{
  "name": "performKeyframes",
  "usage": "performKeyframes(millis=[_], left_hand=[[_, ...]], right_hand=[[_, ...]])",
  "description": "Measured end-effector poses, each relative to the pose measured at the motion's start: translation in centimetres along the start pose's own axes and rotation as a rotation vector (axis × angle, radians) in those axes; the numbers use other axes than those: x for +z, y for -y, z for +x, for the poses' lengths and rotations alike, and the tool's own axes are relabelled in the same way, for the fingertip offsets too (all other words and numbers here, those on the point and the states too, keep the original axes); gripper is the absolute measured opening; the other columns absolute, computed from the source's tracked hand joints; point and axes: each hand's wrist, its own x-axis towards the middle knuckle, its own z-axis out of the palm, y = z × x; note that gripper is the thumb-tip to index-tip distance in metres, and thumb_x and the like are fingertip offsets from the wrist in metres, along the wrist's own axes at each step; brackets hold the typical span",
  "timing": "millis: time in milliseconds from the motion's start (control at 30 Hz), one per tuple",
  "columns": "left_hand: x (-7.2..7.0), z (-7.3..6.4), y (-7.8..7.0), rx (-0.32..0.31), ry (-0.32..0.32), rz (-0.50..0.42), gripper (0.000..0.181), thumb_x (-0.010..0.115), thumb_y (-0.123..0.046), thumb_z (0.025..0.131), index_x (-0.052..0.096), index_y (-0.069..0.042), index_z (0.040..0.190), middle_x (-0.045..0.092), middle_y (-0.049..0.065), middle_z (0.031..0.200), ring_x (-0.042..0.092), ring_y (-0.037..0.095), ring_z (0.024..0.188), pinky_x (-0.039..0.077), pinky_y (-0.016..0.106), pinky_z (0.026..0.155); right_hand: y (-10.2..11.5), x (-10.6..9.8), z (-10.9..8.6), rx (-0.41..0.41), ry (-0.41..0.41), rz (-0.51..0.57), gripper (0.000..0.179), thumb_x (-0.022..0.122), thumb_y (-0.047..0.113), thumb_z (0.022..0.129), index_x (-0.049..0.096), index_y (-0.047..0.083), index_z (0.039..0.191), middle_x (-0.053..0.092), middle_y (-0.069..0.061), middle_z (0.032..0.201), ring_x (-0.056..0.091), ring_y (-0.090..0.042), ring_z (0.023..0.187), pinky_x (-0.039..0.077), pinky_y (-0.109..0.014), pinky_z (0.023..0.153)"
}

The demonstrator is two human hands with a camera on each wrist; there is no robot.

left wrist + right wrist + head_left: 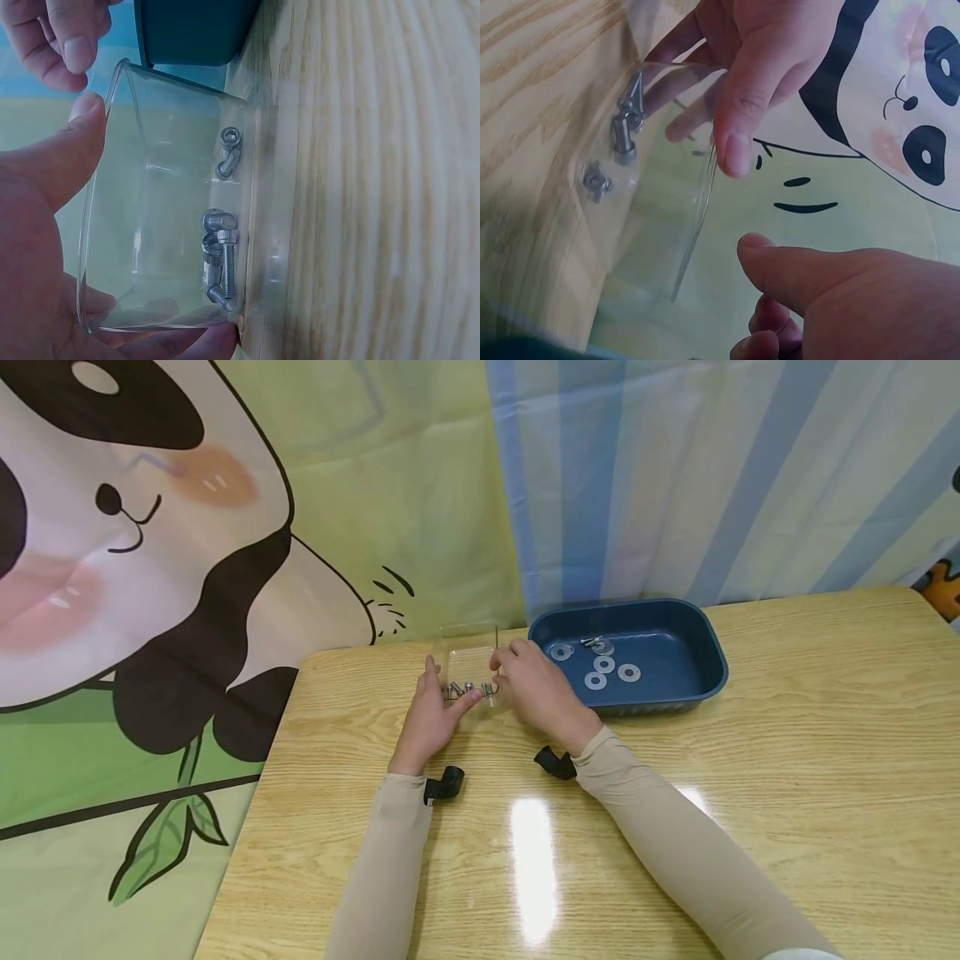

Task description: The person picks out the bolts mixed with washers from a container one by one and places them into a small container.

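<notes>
A clear box (pixel 471 662) stands at the table's back edge. My left hand (pixel 429 717) grips its left side, thumb over the near rim and fingers round the far side. Several metal socket-head bolts (pixel 229 259) lie in two groups on the box floor in the left wrist view. At the box's right rim, my right hand (pixel 542 687) hovers with bent fingers. Between its thumb (pixel 780 262) and the curled fingers nothing shows in the right wrist view.
Right of the box stands a dark blue tray (pixel 686 652) with several flat washers (pixel 629 672) and a few small bolts (pixel 592 642). Behind the wooden table (pixel 810 727) hangs a printed curtain (pixel 435 510). Black mounts (pixel 444 785) sit at both wrists.
</notes>
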Motion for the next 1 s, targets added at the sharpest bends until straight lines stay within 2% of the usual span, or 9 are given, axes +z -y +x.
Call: performKeyframes(millis=[467, 733, 1000], left_hand=[[0.0, 0.0, 0.0, 0.002, -0.001, -0.001, 0.112, 0.063, -0.061, 0.092, -0.007, -0.008, 0.161, 0.024, 0.021, 0.162, 0.038, 0.042, 0.141, 0.030, 0.056, 0.115], [-0.1, 0.0, 0.1, 0.005, -0.002, 0.005, 0.113, 0.062, -0.063, 0.091, -0.007, -0.008, 0.161, 0.024, 0.021, 0.162, 0.037, 0.041, 0.141, 0.029, 0.055, 0.115], [0.1, -0.1, 0.0, 0.004, 0.004, 0.007, 0.113, 0.061, -0.064, 0.091, -0.008, -0.009, 0.161, 0.023, 0.019, 0.163, 0.037, 0.041, 0.141, 0.029, 0.055, 0.116]], right_hand=[[-1.3, -1.4, -0.8, 0.082, -0.017, -0.016, 0.018, 0.064, 0.015, 0.100, 0.068, 0.005, 0.115, 0.056, -0.011, 0.106, 0.051, -0.028, 0.098, 0.051, -0.041, 0.081], [-2.2, -1.8, -1.4, 0.076, -0.055, -0.021, 0.018, 0.065, 0.014, 0.100, 0.068, 0.004, 0.114, 0.056, -0.012, 0.103, 0.049, -0.028, 0.094, 0.049, -0.039, 0.077], [-3.2, -2.3, -2.0, 0.072, -0.057, -0.037, 0.019, 0.065, 0.015, 0.100, 0.067, 0.004, 0.115, 0.057, -0.013, 0.105, 0.050, -0.029, 0.092, 0.049, -0.038, 0.074]])
